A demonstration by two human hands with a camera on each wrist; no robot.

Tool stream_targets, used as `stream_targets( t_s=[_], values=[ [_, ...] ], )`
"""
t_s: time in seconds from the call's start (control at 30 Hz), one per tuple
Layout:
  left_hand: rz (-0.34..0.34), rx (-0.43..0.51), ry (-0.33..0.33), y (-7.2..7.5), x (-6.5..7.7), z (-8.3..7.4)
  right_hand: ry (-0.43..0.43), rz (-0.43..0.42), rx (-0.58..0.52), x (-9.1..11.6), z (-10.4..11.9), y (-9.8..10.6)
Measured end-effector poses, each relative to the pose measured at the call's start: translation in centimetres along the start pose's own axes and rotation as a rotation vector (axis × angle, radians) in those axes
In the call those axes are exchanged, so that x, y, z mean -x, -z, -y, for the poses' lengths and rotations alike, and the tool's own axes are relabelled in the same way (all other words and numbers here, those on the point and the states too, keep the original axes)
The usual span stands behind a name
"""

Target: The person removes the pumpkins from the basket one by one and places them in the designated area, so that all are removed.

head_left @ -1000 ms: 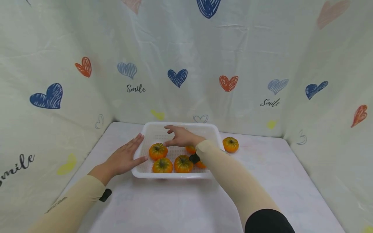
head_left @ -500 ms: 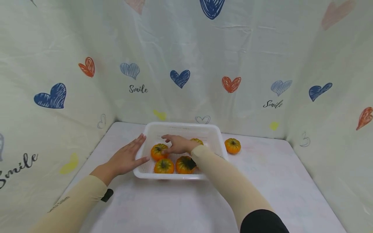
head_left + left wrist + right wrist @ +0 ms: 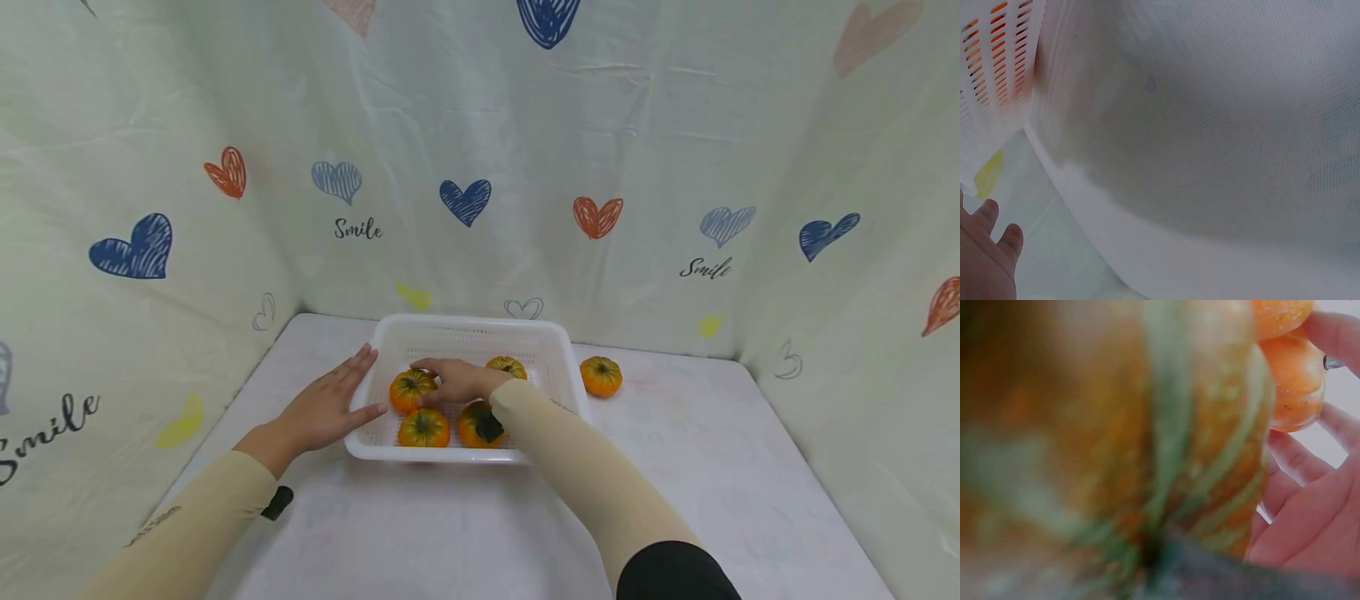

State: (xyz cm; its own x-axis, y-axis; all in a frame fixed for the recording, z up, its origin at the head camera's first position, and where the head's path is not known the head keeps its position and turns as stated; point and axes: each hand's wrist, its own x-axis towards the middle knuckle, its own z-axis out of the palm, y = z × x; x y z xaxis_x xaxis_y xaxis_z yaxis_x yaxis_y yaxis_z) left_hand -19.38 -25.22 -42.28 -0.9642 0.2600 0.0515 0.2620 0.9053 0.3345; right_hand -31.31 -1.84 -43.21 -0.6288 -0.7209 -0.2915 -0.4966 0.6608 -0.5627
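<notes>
A white plastic basket (image 3: 551, 333) stands on the table with several small orange pumpkins in it. My right hand (image 3: 461, 381) reaches inside, its thumb and fingers around the left rear pumpkin (image 3: 409, 388); the right wrist view shows this pumpkin (image 3: 1297, 384) between thumb and fingers. Just in front sits another pumpkin (image 3: 423, 429). Under my right wrist is a third pumpkin (image 3: 474, 427), partly covered, and behind the wrist one more pumpkin (image 3: 506, 366) shows. My left hand (image 3: 318, 408) rests with straight fingers along the basket's left rim.
One pumpkin (image 3: 601, 377) lies on the table (image 3: 675, 467) just right of the basket. A pale curtain (image 3: 630, 150) printed with hearts rises behind the table and on both sides. The right forearm crosses the basket's front right corner and hides what lies there.
My right hand has come down and toward me from above the basket, closing its fingers around the left rear pumpkin. The left hand stays at the rim. The view has shifted slightly.
</notes>
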Motion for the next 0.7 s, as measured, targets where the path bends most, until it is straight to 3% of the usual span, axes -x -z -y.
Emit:
stream_targets(
  t_s=[0.7],
  values=[
    [-0.012, -0.002, -0.010, -0.51, -0.15, 0.50, -0.031, 0.019, -0.010, -0.62, 0.31, -0.18]
  ],
)
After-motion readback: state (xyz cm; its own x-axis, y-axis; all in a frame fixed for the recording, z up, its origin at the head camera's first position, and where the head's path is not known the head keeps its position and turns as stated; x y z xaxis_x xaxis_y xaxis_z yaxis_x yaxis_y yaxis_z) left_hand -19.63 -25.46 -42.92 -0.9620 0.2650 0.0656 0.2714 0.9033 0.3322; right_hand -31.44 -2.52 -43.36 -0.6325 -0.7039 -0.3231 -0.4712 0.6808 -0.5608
